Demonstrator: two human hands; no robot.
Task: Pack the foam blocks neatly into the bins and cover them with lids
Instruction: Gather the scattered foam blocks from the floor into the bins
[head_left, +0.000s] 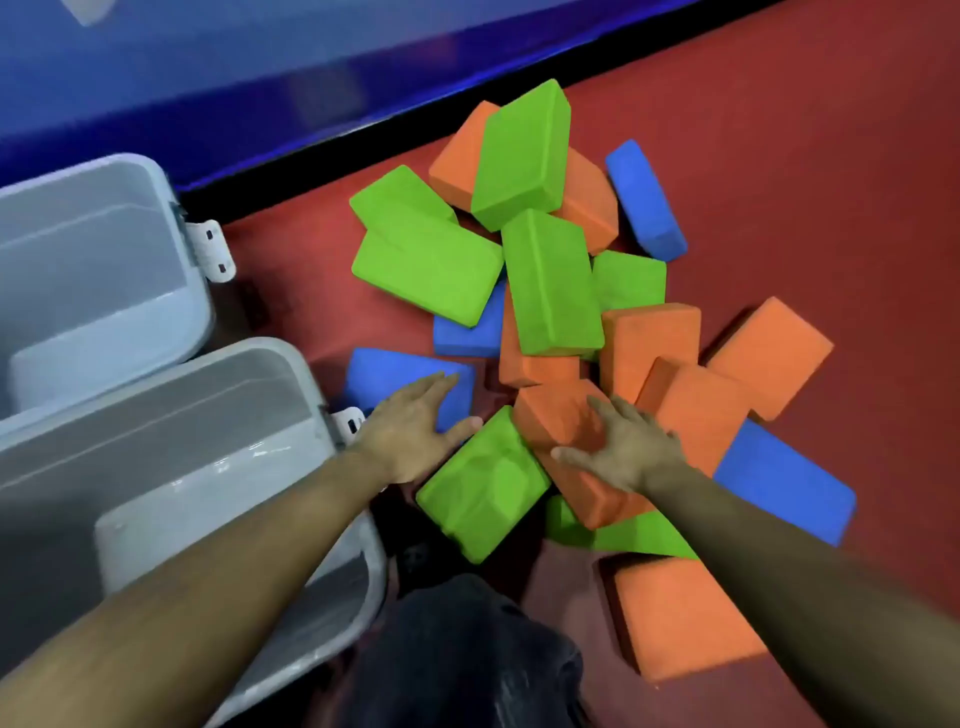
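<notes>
A heap of green, orange and blue foam blocks lies on the red floor ahead of me. My left hand (413, 434) hovers flat, fingers spread, over a blue block (379, 371) and beside a green block (483, 486). My right hand (621, 447) rests with spread fingers on top of an orange block (561, 415); nothing is lifted. Two grey plastic bins stand on the left, both without lids and with nothing inside: the near bin (171, 467) and the far bin (98, 280).
A blue padded wall (260, 62) runs along the far side behind the heap. White latches (215, 249) stick out from the bins' ends. My dark-clad knee (467, 649) is at the bottom centre. An orange block (680, 618) lies near my right forearm.
</notes>
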